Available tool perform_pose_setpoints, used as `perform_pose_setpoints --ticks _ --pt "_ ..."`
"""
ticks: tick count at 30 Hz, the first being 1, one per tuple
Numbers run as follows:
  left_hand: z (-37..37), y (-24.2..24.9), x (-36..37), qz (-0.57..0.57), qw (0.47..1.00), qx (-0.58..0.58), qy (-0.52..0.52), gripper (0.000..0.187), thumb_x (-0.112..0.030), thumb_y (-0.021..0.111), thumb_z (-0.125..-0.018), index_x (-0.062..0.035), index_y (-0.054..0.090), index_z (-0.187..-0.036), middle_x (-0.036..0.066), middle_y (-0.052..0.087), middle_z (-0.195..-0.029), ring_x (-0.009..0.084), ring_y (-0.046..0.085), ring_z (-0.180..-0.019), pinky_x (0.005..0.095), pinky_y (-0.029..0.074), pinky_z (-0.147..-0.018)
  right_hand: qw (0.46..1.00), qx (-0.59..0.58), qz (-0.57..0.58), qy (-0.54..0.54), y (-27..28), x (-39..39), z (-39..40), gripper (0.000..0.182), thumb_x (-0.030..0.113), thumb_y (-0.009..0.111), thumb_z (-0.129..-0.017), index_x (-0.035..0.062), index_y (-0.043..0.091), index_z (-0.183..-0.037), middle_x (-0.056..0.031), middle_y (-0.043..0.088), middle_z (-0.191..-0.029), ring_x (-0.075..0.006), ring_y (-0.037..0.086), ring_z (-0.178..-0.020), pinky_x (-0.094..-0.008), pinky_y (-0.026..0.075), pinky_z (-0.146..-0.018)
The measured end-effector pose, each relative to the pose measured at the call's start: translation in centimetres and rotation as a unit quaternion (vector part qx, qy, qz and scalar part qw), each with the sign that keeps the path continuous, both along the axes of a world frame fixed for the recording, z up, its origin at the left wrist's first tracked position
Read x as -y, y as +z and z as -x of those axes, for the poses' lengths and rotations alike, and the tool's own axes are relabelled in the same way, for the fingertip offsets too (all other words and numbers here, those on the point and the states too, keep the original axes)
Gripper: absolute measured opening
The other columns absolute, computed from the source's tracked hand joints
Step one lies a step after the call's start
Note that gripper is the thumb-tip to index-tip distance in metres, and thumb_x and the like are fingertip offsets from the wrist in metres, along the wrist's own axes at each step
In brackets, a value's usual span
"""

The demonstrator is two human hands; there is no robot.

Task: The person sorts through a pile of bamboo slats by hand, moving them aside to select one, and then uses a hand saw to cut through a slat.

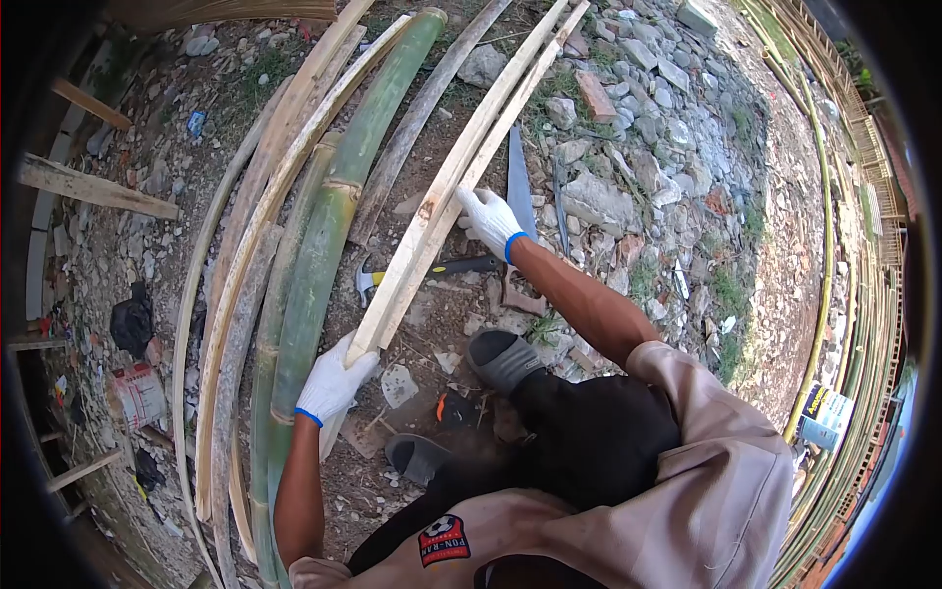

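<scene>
I see white knit gloves on both hands, the left hand at about eight o'clock and the right hand near the centre, each glove trimmed with a blue cuff. My shirt at five o'clock is tan and short-sleeved, with a red-and-black football patch. Black trousers and grey slip-on sandals complete it.

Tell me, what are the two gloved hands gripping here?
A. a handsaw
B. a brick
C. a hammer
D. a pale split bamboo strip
D: the left hand clasps the near end of the pale split bamboo strip and the right hand grips it farther up, while the hammer and handsaw lie untouched on the ground.
</scene>
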State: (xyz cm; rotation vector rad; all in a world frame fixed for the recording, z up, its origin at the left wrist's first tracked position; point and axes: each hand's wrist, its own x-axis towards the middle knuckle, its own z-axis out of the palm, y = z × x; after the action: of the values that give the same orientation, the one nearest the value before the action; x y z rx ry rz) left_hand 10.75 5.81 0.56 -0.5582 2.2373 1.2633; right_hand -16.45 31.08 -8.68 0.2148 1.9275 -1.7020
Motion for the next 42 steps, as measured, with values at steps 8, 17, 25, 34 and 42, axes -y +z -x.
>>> perform_pose_setpoints --ticks 8,17,25,34,42 --pt "1.3 -0.4 0.7 -0.413 0.85 0.194 0.262 0.08 -0.074 0.03 -0.105 -0.0027 0.063 -0.12 0.009 0.065 -0.077 0.0205 0.062 -0.057 0.0354 0.052 -0.049 0.999 0.011 0.032 0.0 -2.2 -0.5 0.0 0.065 0.049 0.062 -0.102 -0.0068 0.059 -0.136 -0.01 0.067 -0.092 -0.0147 0.06 -0.072 -0.0302 0.049 -0.06" --pt "-0.4 -2.8 -1.7 -0.657 0.639 0.328 0.228 0.078 -0.083 0.039 -0.097 -0.0108 0.067 -0.09 0.006 0.06 -0.07 0.0197 0.054 -0.05 0.0336 0.041 -0.041 0.995 -0.059 0.023 -0.08 0.5 0.4 -2.5 0.061 0.051 0.062 -0.105 0.0011 0.054 -0.14 -0.0011 0.059 -0.095 -0.0073 0.052 -0.07 -0.0246 0.043 -0.059" --pt "-0.5 -1.6 -2.2 -0.595 0.709 0.318 0.205 0.091 -0.087 0.031 -0.096 -0.0052 0.071 -0.104 0.008 0.065 -0.075 0.018 0.061 -0.058 0.0343 0.051 -0.05 0.978 0.074 0.189 -0.039 3.7 1.7 -2.8 0.066 0.056 0.055 -0.106 -0.0007 0.055 -0.141 -0.0129 0.068 -0.122 -0.0184 0.069 -0.095 -0.0327 0.057 -0.081" --pt "-3.6 3.9 -6.6 0.029 0.997 -0.054 0.045 0.089 -0.035 0.082 -0.087 0.0054 0.038 -0.153 0.027 0.065 -0.135 0.0341 0.066 -0.126 0.0424 0.051 -0.105 0.988 -0.009 0.098 -0.117 0.9 4.4 -2.4 0.049 0.039 0.072 -0.097 -0.0027 0.064 -0.121 -0.0114 0.072 -0.098 -0.022 0.071 -0.086 -0.0369 0.057 -0.083" --pt "-2.9 -0.4 -2.4 -0.137 0.983 -0.115 0.03 0.048 -0.015 0.059 -0.103 0.0084 0.05 -0.144 0.016 0.07 -0.122 0.0222 0.072 -0.104 0.0358 0.058 -0.091 0.975 -0.146 -0.069 -0.154 4.3 5.2 -3.6 0.055 0.036 0.069 -0.097 -0.004 0.055 -0.132 -0.0217 0.071 -0.112 -0.0289 0.07 -0.099 -0.0413 0.056 -0.085"
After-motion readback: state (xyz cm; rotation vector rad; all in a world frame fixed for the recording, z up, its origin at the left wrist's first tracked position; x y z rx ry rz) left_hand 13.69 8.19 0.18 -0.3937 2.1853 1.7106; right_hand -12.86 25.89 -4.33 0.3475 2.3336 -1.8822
